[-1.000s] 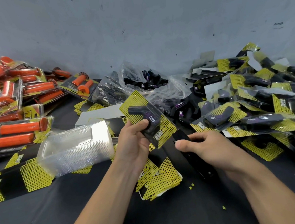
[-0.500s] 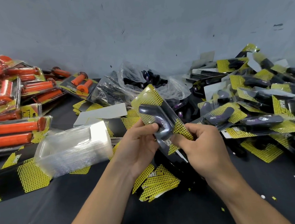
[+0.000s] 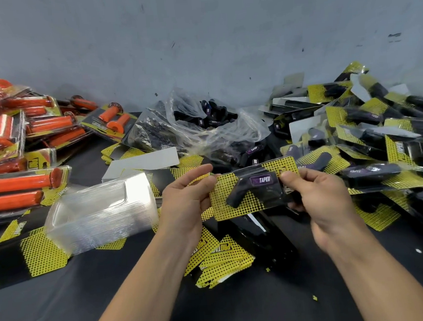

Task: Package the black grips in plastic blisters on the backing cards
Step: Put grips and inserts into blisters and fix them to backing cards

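Note:
A yellow-and-black backing card [image 3: 236, 204] with a black grip [image 3: 253, 187] under a clear blister is held level above the table. My left hand [image 3: 185, 200] pinches its left edge. At the right end, my right hand [image 3: 319, 197] pinches the card and blister. Loose backing cards [image 3: 220, 258] lie below the hands. A stack of empty clear blisters [image 3: 101, 214] sits to the left. Loose black grips fill a clear plastic bag [image 3: 212, 124] at the back.
Packed black grips [image 3: 382, 152] are heaped on the right. Packed orange grips [image 3: 20, 150] are heaped at the left. A black stapler [image 3: 259, 237] lies under the hands on the dark table [image 3: 65, 311]. A grey wall [image 3: 196, 47] closes the back.
The card with the grip was turned from upright in my left hand to level. My right hand left the stapler on the table and took the card's right end.

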{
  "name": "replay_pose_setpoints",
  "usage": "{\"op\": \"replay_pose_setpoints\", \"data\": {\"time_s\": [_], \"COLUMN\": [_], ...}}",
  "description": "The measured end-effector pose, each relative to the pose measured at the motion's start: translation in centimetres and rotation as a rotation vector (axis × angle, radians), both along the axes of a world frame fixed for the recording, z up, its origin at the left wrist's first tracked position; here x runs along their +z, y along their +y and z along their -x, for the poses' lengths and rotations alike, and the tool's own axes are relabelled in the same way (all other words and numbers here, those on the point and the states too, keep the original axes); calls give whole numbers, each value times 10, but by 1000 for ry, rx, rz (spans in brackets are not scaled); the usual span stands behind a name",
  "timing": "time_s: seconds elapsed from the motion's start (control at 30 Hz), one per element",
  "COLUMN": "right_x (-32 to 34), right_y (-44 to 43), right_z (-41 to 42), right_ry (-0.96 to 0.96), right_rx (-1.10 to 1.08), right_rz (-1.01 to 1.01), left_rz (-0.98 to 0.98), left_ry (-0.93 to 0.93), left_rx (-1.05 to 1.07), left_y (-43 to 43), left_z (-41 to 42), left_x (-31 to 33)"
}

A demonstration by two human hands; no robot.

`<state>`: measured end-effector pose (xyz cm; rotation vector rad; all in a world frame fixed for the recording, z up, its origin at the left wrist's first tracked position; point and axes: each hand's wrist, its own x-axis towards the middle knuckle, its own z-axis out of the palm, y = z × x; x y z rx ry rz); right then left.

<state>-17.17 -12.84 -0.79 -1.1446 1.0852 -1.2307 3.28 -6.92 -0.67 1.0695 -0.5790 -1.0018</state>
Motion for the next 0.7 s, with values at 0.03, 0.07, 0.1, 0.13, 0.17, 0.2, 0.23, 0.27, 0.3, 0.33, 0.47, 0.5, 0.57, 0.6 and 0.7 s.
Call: {"op": "replay_pose_setpoints", "data": {"time_s": [0.03, 0.07, 0.1, 0.13, 0.17, 0.2, 0.23, 0.27, 0.3, 0.33, 0.47, 0.5, 0.57, 0.6, 0.7], "right_x": [0, 2, 3, 4, 5, 6, 8, 9, 10, 10, 5, 4, 2, 1, 0], "right_y": [0, 0, 1, 2, 2, 1, 1, 0, 0, 0, 1, 2, 3, 3, 3], "right_z": [1, 2, 3, 4, 6, 9, 12, 15, 17, 18, 12, 9, 3, 1, -3], "right_ry": [12, 43, 90, 128, 141, 136, 121, 111, 115, 131, 185, 175, 147, 137, 76], "right_rx": [47, 102, 163, 219, 266, 307, 348, 385, 412, 425, 378, 351, 271, 229, 136], "right_rz": [-5, -5, 4, 12, 10, -3, -24, -51, -75, -87, -34, -1, 97, 148, 208], "left_rz": [5, 7, 6, 5, 0, -4, -8, -11, -13, -16, -46, -56, -76, -76, -64], "left_ry": [10, 18, 20, 9, -11, -32, -40, -35, -16, 6, 3, -34, -136, -183, -263], "left_rx": [20, 36, 46, 50, 52, 53, 54, 54, 54, 56, 80, 90, 107, 105, 73], "left_y": [0, 0, 0, 0, 0, 0, 0, -1, -1, -1, -1, -1, -1, -1, 0], "left_z": [-2, -3, -6, -7, -8, -8, -8, -7, -7, -6, -5, -5, -2, 0, 5], "left_x": [1, 1, 1, 0, 0, 0, -1, -1, -1, 0, 1, 0, 0, 1, 1]}}
